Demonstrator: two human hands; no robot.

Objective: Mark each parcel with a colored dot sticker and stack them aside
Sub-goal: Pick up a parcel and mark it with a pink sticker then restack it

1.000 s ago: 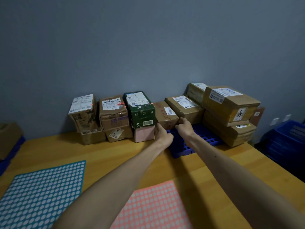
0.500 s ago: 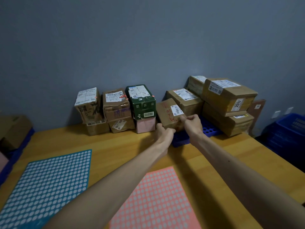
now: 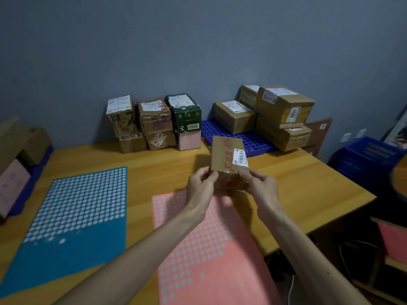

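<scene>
A small brown cardboard parcel (image 3: 226,158) with red writing and a white barcode label hangs above the table's middle, held at its near end by both hands. My left hand (image 3: 199,188) grips its left corner and my right hand (image 3: 262,187) grips its right corner. Below lies a pink dot sticker sheet (image 3: 211,249); a blue dot sticker sheet (image 3: 74,219) lies to the left. Against the wall stands a row of stacked parcels (image 3: 154,122), among them a green box (image 3: 186,112). More brown parcels (image 3: 284,115) sit on a blue perforated tray (image 3: 253,140) at the back right.
The wooden table (image 3: 308,183) ends at the right, where a blue crate (image 3: 370,157) stands on the floor. Cardboard boxes (image 3: 19,146) sit at the table's left edge. A pink box (image 3: 394,241) lies low at the right.
Both hands lifted the small parcel off the blue tray and drew it toward me, over the table's middle. The camera view tilted downward.
</scene>
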